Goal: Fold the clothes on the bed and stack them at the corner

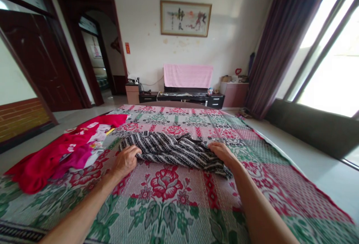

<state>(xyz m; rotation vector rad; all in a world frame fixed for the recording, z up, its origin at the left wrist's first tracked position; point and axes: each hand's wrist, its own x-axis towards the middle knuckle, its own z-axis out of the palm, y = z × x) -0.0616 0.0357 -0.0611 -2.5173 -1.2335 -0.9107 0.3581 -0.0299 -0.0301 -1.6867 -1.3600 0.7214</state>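
Note:
A black-and-white striped knit garment (168, 148) lies bunched into a long strip on the flowered bedspread (165, 184). My left hand (127, 158) is closed on its left end, fingers curled around the cloth. At the right end my right hand (221, 152) grips the garment's upper edge between thumb and fingers. A lower corner of the cloth hangs out near my right wrist. Further left is a heap of clothes, with a red garment (70, 143) on top and a magenta one (74, 161) beneath it; neither hand touches them.
Beyond the bedspread stands a low black cabinet (215, 101) with a pink cloth (187, 75) draped over something on it. A framed picture (185, 18) hangs on the wall. Purple curtains (277, 38) and a window are at right; a dark red door (42, 57) is at left.

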